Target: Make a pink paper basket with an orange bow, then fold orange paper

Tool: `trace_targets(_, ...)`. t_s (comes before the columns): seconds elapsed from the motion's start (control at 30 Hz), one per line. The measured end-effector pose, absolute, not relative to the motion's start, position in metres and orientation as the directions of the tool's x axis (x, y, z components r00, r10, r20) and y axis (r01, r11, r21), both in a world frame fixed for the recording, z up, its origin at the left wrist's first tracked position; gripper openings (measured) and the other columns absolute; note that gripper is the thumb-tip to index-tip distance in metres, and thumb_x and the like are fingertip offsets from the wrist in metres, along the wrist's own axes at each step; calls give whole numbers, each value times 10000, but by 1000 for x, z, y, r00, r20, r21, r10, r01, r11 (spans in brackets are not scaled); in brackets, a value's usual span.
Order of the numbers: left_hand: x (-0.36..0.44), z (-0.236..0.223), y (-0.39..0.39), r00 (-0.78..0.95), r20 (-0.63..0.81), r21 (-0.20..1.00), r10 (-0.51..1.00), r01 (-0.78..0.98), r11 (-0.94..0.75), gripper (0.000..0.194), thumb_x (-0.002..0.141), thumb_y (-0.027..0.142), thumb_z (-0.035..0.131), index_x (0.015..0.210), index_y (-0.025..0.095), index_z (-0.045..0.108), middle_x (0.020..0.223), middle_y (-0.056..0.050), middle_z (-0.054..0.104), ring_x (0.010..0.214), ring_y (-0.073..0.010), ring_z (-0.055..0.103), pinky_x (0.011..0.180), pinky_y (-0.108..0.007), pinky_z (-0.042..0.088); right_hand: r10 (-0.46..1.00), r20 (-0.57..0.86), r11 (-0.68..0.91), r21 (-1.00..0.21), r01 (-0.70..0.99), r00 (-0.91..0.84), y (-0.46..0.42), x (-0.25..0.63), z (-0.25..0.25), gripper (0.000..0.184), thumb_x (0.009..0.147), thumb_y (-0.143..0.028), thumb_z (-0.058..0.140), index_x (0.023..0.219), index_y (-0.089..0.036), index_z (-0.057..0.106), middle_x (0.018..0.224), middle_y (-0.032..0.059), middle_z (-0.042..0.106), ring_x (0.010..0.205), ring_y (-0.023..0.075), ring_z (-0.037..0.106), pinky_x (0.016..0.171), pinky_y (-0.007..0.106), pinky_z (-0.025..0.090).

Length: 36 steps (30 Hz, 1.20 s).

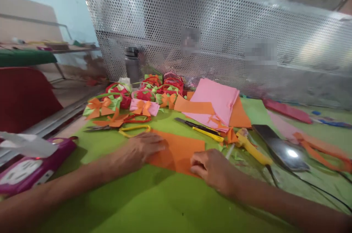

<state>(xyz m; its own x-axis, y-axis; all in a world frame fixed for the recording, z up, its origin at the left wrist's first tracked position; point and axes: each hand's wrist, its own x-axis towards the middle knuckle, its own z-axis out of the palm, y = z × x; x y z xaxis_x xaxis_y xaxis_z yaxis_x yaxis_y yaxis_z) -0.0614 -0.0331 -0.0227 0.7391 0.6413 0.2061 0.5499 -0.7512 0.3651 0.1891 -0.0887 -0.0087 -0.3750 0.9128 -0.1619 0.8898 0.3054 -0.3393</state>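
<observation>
An orange sheet (178, 152), paper or thin felt, lies on the green table in front of me. My left hand (144, 148) rests flat on its left end, fingers stretched out. At the right end, my right hand (210, 165) has its fingers curled closed at the sheet's edge; the fingertips are partly hidden. Just beyond my left hand are scissors (134, 127) with red and yellow handles. A black craft knife (196, 126) and a yellow cutter (208, 134) lie behind the sheet.
Small handled baskets with orange bows (103, 106) crowd the back left, near a grey bottle (132, 65). Pink sheets (213, 101) are stacked behind. A yellow glue gun (254, 148) and a lit phone (280, 148) lie right. A purple power strip (35, 163) sits left.
</observation>
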Motion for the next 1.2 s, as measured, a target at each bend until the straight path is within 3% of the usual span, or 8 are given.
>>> trace_targets(0.1,-45,-18,-44,545,74,425,835,740,-521,266,863,276,418,748,153,624,731,-56,626,696,-184,573,649,-290,434,938,-175,233,-316,920,-298,-90,184,-8,113,782,-242,600,762,-175,688,658,16,666,573,112,498,541,233,261)
trace_targets(0.2,-27,-11,-54,497,-118,478,860,787,-390,352,815,353,460,516,169,466,469,31,437,448,-101,426,435,-217,295,945,-186,199,-329,923,-270,-90,183,-6,121,773,-264,613,750,-172,688,645,16,657,562,111,486,529,234,246)
trace_targets(0.27,-17,-7,-57,492,-256,508,832,801,-317,387,796,378,456,470,173,417,412,43,398,396,-84,399,388,-197,260,940,-203,193,-341,920,-273,-90,183,-5,117,763,-267,619,730,-174,682,621,8,643,548,107,471,520,234,237)
trace_targets(0.47,2,4,-51,429,-525,460,736,870,-179,376,748,386,470,438,174,497,382,-4,511,359,-120,490,388,-204,373,936,-172,244,-305,921,-306,-89,184,-9,108,757,-257,608,690,-189,658,606,3,622,542,111,437,516,248,205)
trace_targets(0.73,18,11,-46,369,-598,368,711,915,-166,477,705,474,582,360,172,451,348,-27,477,332,-126,456,398,-239,382,935,-140,280,-274,920,-326,-91,186,-15,122,776,-265,611,676,-198,630,575,-12,575,521,109,403,503,257,179)
trace_targets(1.2,-15,11,-39,383,-619,448,686,889,-93,360,707,384,577,431,161,519,405,-3,516,330,-95,433,335,-197,350,932,-172,266,-272,925,-318,-94,185,-11,164,825,-319,604,736,-186,639,630,0,601,567,120,452,519,253,192)
